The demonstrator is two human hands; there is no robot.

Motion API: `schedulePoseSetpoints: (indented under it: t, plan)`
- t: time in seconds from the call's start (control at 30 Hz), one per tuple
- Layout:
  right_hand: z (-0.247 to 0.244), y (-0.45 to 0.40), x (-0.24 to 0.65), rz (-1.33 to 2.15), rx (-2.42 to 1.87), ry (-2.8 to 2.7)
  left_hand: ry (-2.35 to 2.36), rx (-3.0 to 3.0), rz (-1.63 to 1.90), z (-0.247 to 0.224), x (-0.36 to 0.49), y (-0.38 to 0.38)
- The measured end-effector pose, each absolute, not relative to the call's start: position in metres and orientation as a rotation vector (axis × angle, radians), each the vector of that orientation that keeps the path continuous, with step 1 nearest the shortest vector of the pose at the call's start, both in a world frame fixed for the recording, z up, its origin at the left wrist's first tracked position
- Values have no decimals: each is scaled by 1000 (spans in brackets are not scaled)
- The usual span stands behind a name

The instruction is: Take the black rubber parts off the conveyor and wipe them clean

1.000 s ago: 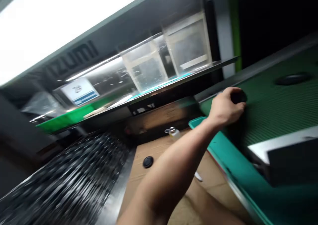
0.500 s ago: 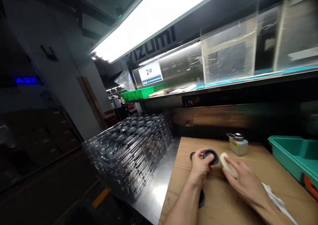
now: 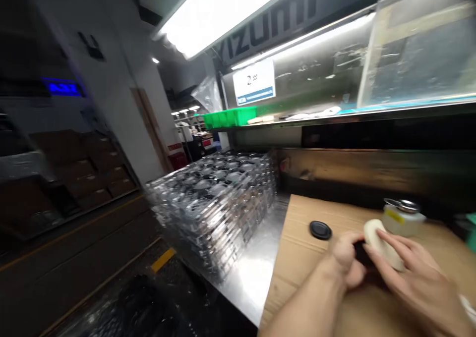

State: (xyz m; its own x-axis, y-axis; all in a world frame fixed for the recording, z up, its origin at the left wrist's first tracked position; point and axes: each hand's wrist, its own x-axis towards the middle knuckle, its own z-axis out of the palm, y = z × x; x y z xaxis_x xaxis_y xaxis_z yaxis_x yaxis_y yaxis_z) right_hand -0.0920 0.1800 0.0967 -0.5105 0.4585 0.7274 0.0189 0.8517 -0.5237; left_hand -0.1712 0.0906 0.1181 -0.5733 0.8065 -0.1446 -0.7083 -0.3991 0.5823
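Oval block (image 3: 382, 250) nearer black piece (image 3: 361, 252)

From here I can make out a shiny metal desk (image 3: 256, 277) in the lower centre of the frame, carrying a tall stack of clear plastic trays (image 3: 213, 208) and, toward the lower right, a brown cardboard sheet (image 3: 293, 257). On that sheet I see a round black part (image 3: 320, 230) and a pale bottle (image 3: 403, 219). Across the upper right, I find a shelf (image 3: 386, 112) with a green bin (image 3: 230, 117) near its left end.
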Motion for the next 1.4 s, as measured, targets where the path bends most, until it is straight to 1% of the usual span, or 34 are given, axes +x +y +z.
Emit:
schedulePoseSetpoints:
  t: [0.07,0.13,0.3,0.43,0.53,0.6,0.7,0.83,0.97,1.07,1.17,1.3,1.4]
  plan:
    - [98,183,-89,528,-362,-2092,640,299,1919,123,-168,87]
    - [99,180,-86,481,-407,-2122,568,343,1900,126,-168,86]
    - [100,163,-81,417,-366,-2281,653,125,2004,126,-164,90]
    - [103,163,-88,495,-441,-2229,582,207,2091,125,-160,92]
    - [105,164,-89,512,-371,-2276,589,174,2132,124,-161,92]
    - [107,163,-88,506,-354,-2293,583,175,2133,124,-163,91]
    - [112,157,-85,501,-438,-2290,571,201,2111,126,-165,90]
    - [124,151,-85,476,-382,-2349,611,157,2086,130,-165,91]
    - [133,150,-86,431,-501,-2311,634,239,2104,132,-164,92]
    - [135,148,-84,437,-426,-2360,644,236,2085,133,-168,90]
    - [135,147,-83,435,-504,-2335,651,302,2101,133,-171,87]
    - [134,144,-80,432,-384,-2390,679,251,2075,131,-172,87]
    - [132,142,-79,412,-478,-2352,678,272,2070,129,-172,89]
